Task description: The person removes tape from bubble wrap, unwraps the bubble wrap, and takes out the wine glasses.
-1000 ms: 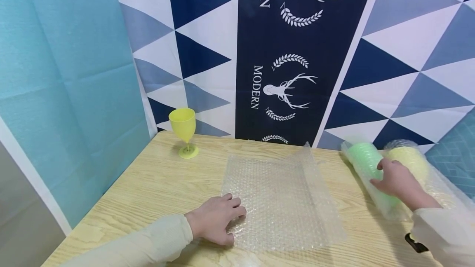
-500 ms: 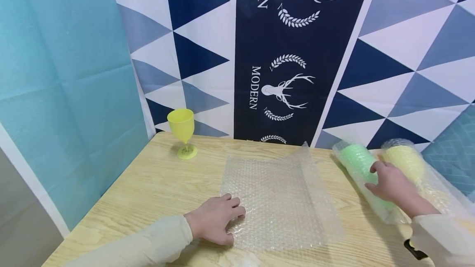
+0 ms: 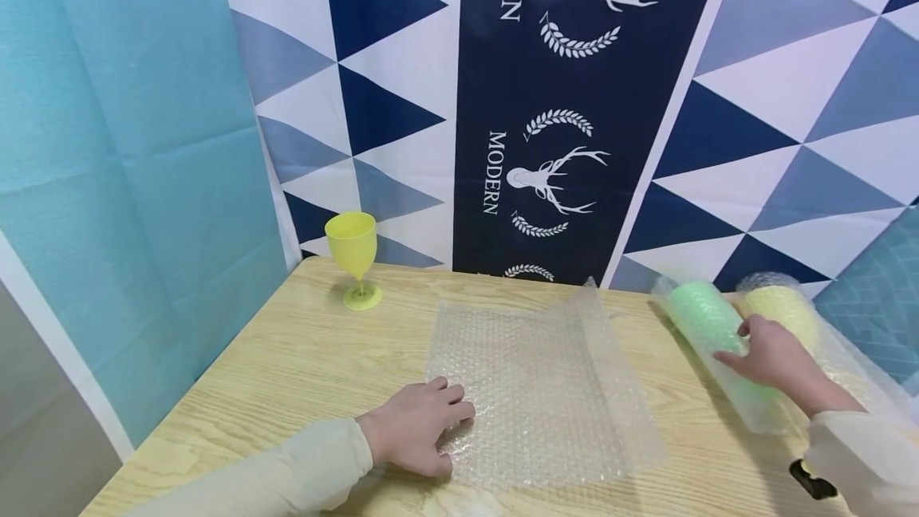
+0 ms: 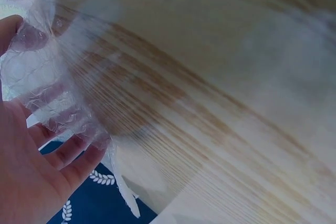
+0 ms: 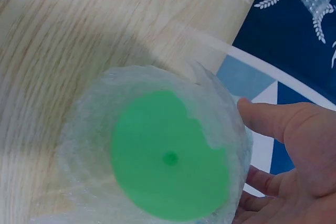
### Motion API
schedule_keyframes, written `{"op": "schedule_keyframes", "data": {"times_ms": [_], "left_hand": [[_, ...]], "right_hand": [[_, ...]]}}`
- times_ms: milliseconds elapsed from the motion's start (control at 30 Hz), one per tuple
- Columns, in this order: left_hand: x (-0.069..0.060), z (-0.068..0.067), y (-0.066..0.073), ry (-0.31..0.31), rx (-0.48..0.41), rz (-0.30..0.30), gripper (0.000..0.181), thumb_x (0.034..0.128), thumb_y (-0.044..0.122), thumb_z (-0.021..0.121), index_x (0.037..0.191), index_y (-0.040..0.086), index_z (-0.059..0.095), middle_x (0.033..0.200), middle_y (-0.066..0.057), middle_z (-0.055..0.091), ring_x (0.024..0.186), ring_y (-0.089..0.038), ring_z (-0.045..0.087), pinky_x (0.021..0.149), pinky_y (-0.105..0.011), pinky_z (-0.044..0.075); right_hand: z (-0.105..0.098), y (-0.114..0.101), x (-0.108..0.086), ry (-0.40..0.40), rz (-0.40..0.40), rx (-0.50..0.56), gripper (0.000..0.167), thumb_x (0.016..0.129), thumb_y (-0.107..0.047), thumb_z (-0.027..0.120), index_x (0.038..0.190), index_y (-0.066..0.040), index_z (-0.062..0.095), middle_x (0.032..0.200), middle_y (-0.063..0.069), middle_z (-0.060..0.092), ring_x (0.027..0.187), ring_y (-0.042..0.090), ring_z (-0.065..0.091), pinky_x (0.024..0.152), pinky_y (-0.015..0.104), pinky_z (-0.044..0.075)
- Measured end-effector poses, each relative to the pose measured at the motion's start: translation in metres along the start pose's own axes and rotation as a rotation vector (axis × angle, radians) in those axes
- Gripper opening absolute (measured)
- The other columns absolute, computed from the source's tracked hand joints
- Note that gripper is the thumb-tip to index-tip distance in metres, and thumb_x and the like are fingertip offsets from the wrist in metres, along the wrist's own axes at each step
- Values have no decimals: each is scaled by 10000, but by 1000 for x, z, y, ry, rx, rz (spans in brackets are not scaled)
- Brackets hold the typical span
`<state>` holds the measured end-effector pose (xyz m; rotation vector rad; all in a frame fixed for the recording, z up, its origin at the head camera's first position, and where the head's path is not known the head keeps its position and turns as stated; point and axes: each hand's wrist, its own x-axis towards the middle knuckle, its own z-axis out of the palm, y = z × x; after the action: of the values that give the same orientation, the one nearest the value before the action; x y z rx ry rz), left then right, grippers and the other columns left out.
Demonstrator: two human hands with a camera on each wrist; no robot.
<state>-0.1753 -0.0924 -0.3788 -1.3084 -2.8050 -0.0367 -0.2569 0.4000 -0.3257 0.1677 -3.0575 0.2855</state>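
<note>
In the head view, my left hand (image 3: 420, 429) rests on the left edge of a flat bubble wrap sheet (image 3: 531, 389), fingers loosely bent. The left wrist view shows that hand (image 4: 26, 166) against crinkled clear film (image 4: 52, 98). On the right, my right hand (image 3: 778, 361) touches a green object rolled in bubble wrap (image 3: 707, 313). From the right wrist, its round green end (image 5: 168, 156) faces the camera, with the thumb and fingers of the hand (image 5: 294, 161) spread along the side of the wrap.
A yellow goblet (image 3: 353, 250) stands upright at the table's back left. Beside the green roll lies a yellow object in bubble wrap (image 3: 782, 313). A small dark object (image 3: 811, 479) is partly covered by the right sleeve. Patterned cloth (image 3: 388, 86) hangs behind the wooden table (image 3: 309, 349).
The green roll and my right hand have shifted slightly left and then back right. My left hand, the sheet and the goblet have stayed in place.
</note>
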Motion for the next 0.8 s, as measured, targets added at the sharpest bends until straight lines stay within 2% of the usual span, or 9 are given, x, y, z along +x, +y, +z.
{"op": "schedule_keyframes", "data": {"times_ms": [167,467,633,800], "left_hand": [[0,1,0,-3,-8,2,387,671,380,672,1022,249,576,813,130,418,724,-39,335,556,-125,274],[0,2,1,3,2,-1,399,661,386,681,1024,256,576,817,132,421,731,-39,340,562,-124,272],[0,2,2,4,-5,-1,386,663,379,680,1013,255,573,814,133,417,730,-39,336,567,-120,271],[0,3,1,8,-8,1,384,659,377,680,1006,255,570,809,132,410,728,-41,332,567,-119,269]], "right_hand": [[3,5,-2,-8,14,20,586,798,-249,727,1024,209,440,863,340,551,751,401,568,628,470,483],[1,2,-6,-2,7,34,517,803,-225,724,1000,175,461,862,315,570,771,408,575,639,472,497],[-2,0,-7,-58,42,73,524,848,-308,697,1005,145,485,931,357,581,843,457,583,660,470,518],[-6,1,-9,-170,92,164,621,904,-429,615,1103,141,472,1097,417,539,974,511,555,699,453,536]]}}
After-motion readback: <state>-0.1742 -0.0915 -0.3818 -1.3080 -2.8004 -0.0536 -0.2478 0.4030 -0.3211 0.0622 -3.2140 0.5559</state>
